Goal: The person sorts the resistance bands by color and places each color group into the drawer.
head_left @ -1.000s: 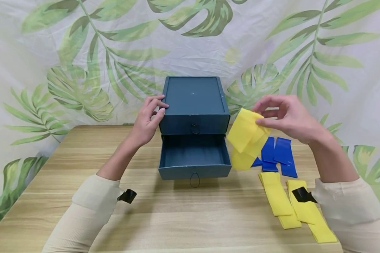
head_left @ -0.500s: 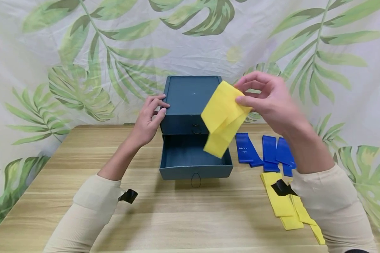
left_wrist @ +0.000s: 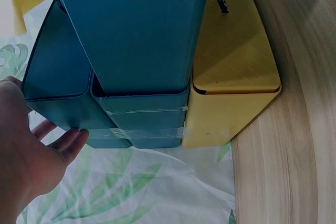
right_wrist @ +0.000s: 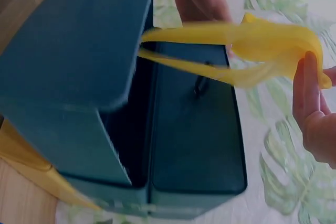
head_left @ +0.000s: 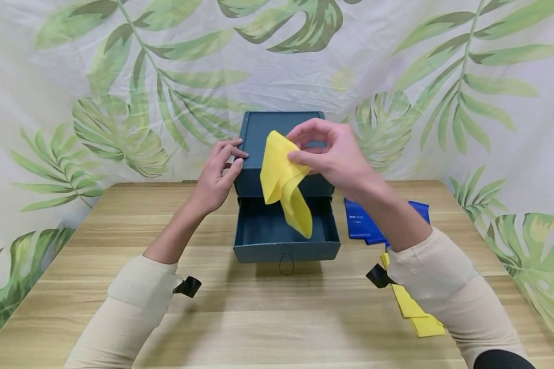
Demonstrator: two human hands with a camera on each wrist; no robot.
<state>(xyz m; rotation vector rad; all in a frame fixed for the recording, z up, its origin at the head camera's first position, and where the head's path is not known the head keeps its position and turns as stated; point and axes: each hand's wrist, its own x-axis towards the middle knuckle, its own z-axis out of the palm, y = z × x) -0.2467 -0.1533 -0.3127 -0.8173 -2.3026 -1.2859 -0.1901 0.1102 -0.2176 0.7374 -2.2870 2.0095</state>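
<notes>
A small dark blue drawer cabinet stands at the back of the table, its blue lower drawer pulled out. My left hand rests at the cabinet's upper left side, fingertips on the top edge. Pinched between thumb and fingers of my right hand is a folded yellow resistance band. It hangs over the open drawer, and in the right wrist view the lower loop of the band reaches the drawer's opening. Nothing shows on the visible part of the drawer floor.
Blue resistance bands, one printed "Light", lie right of the cabinet, partly behind my right forearm. Nearer lie yellow bands, partly under my sleeve. A yellow bottom drawer sits beneath the blue ones. A leaf-patterned cloth hangs behind.
My right hand has carried the yellow band leftward from beside the cabinet to over the open drawer. My left hand has stayed on the cabinet.
</notes>
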